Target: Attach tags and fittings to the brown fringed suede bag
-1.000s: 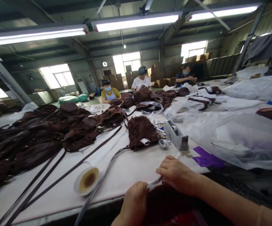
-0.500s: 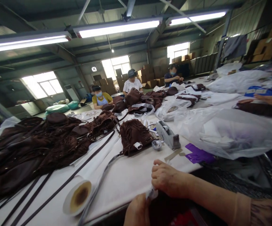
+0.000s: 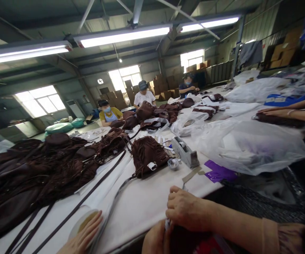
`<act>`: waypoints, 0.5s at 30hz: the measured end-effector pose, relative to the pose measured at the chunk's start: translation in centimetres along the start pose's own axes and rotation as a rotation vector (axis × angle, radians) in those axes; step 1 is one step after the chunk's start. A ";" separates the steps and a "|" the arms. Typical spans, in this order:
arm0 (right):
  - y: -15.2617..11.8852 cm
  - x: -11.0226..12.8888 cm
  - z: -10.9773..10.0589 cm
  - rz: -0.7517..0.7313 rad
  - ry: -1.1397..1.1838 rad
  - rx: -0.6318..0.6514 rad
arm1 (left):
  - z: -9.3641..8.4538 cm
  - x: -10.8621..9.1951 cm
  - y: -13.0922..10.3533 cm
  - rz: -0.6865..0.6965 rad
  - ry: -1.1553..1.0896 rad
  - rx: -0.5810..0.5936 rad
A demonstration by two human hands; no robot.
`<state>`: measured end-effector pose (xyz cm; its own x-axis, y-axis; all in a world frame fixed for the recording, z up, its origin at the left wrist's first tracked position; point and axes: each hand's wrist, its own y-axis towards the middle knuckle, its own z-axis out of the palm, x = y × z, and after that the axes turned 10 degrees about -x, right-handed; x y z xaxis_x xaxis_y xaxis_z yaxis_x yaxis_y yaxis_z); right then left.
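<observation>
My left hand (image 3: 156,240) is low at the table's front edge, fingers closed around a small crumpled white piece (image 3: 167,224). Against it, my right hand (image 3: 185,208) is also closed on this piece, with a thin strip poking up past its fingers. Dark brown material and something red show dimly below my hands. Beyond them on the white table (image 3: 139,201) lies a fringed brown bag (image 3: 147,155) with a white wrapped fitting. A grey tape dispenser (image 3: 185,151) stands to its right.
Another person's hand (image 3: 87,231) lies over a tape roll (image 3: 75,225) at lower left. Brown bags (image 3: 36,169) heap on the left, straps trailing forward. Clear plastic bags (image 3: 250,146) and purple plastic (image 3: 219,171) lie right. Another person's hands (image 3: 279,113) press brown material. Several people sit beyond.
Another person's hand has come in from the lower left onto the tape roll. My hands stay together, slightly shifted. At the right, another person's arms reach further in over the brown material.
</observation>
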<state>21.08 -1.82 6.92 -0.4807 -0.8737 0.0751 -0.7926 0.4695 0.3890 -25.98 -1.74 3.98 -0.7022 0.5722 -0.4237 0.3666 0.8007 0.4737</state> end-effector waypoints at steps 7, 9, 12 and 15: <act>-2.3 -2.3 -0.8 0.150 0.003 -0.039 | -5.5 0.7 5.1 -0.223 0.166 -0.199; -3.4 -3.0 -0.4 0.139 0.027 -0.019 | -4.3 -2.9 6.5 -0.206 0.203 -0.170; -5.9 -4.8 -0.4 0.174 0.035 -0.004 | 1.9 -11.6 6.6 -0.105 0.217 0.154; -8.9 -7.1 -1.2 0.257 0.052 0.053 | 8.7 -18.9 4.6 -0.087 0.219 0.306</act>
<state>32.00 0.00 4.00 -0.6497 -0.7298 0.2128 -0.6665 0.6814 0.3024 -5.75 -7.32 7.43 -0.8404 0.4748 -0.2613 0.4419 0.8795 0.1768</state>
